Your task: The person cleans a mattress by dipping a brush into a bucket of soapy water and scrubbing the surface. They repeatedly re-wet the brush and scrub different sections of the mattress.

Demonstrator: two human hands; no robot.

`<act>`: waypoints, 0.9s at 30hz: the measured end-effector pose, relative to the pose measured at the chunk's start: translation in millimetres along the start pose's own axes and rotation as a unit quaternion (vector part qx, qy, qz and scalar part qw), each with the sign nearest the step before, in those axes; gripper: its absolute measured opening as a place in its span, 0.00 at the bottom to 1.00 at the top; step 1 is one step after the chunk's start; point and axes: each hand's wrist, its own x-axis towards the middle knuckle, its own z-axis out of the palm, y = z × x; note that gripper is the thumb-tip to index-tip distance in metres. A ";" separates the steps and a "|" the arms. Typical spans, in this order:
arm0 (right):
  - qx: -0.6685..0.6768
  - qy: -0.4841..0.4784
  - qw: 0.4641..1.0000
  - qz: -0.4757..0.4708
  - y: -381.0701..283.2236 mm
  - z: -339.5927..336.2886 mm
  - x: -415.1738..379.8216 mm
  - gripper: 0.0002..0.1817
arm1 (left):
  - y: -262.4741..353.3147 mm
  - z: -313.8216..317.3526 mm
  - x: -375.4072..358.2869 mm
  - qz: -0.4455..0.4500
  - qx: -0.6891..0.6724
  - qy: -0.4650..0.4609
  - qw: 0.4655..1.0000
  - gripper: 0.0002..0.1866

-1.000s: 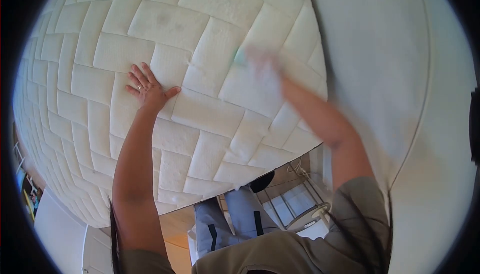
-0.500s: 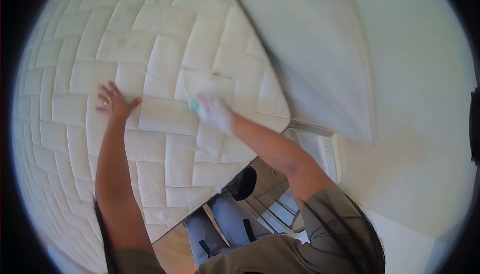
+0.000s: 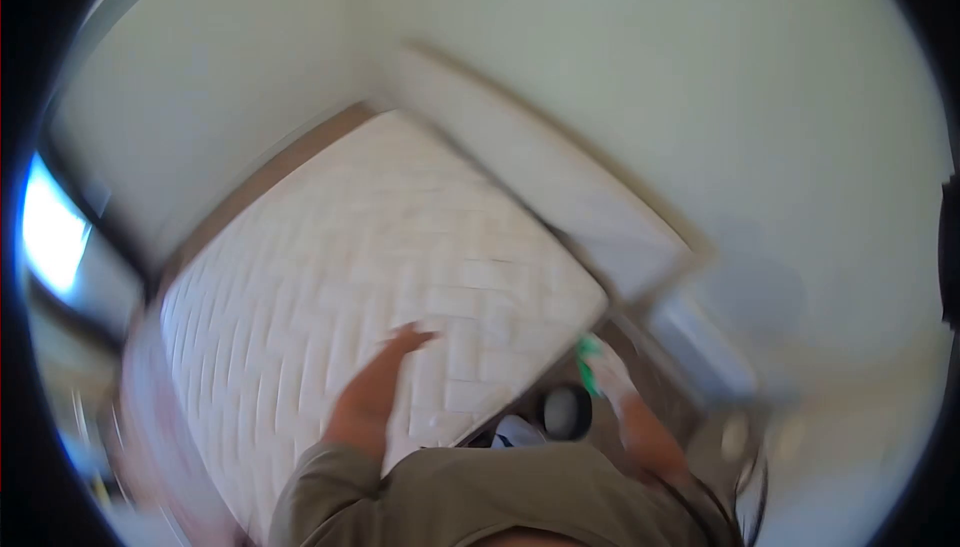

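A white quilted mattress [image 3: 330, 247] with a block pattern lies in front of me. My left hand [image 3: 408, 337] is over its near part with fingers stretched out and nothing in them; blur hides whether it touches the surface. Past the mattress's right corner, my right hand [image 3: 612, 372], whitish as if gloved or covered in foam, is closed on a green object [image 3: 588, 365]. Motion blur hides what kind of object it is.
A pale headboard [image 3: 560, 167] stands along the mattress's far right side, against the wall [image 3: 780, 147]. Near my legs is a round dark-rimmed object [image 3: 567, 412]. A low white piece of furniture [image 3: 700, 342] is at the right, and a bright window [image 3: 55, 227] at the left.
My right hand has left the mattress with the green object and moved beyond its corner. I have straightened up, so the whole bed shows. The left hand has drawn back towards me.
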 end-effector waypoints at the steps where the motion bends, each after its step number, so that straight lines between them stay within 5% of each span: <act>1: 0.084 0.004 0.996 -0.014 54.2 4.2 18.5 0.14 | -38.7 9.9 35.1 0.009 -0.057 -0.007 0.998 0.50; 2: 0.111 0.061 0.990 -0.053 66.7 12.6 9.5 0.13 | -83.2 9.7 60.0 0.053 -0.202 0.015 0.978 0.51; 3: 0.122 0.116 0.982 -0.080 106.0 25.0 21.7 0.14 | -123.9 12.5 90.7 0.082 -0.202 0.069 0.974 0.49; 4: 0.114 0.166 0.979 -0.014 132.2 39.6 38.7 0.18 | -107.1 -4.3 27.1 0.049 -0.025 0.134 0.989 0.47; 6: 0.357 0.175 0.917 0.038 137.6 85.0 44.3 0.22 | -145.2 -8.2 19.3 -0.002 0.100 0.099 0.990 0.46; 10: 0.313 0.115 0.939 0.084 281.1 87.2 50.1 0.22 | -162.3 68.8 22.8 -0.029 0.114 0.005 0.993 0.48; 12: -0.029 0.024 0.980 0.197 307.5 77.7 56.1 0.25 | -136.6 71.1 29.3 -0.014 0.137 -0.006 0.990 0.48; 14: -0.119 -0.048 0.961 0.247 326.1 75.7 63.9 0.27 | -117.0 103.2 48.5 -0.030 0.098 -0.037 0.994 0.47; 16: -0.325 -0.013 0.938 0.115 384.9 73.2 69.2 0.29 | -88.2 143.9 42.6 -0.034 0.103 -0.033 0.994 0.46; 18: -0.301 0.074 0.948 0.068 468.7 83.7 96.8 0.31 | -61.7 171.8 40.7 -0.070 0.118 -0.011 0.990 0.47; 20: -0.288 -0.027 0.936 0.202 483.2 81.0 144.8 0.30 | -59.4 197.3 44.1 -0.105 0.137 0.013 0.985 0.47; 22: -0.385 -0.137 0.895 0.180 599.6 110.5 194.7 0.24 | -70.2 216.4 51.6 -0.114 0.170 0.087 0.975 0.49; 27: -0.491 -0.159 0.837 0.184 674.9 134.2 263.4 0.20 | -90.1 235.4 45.2 -0.112 0.207 0.095 0.967 0.53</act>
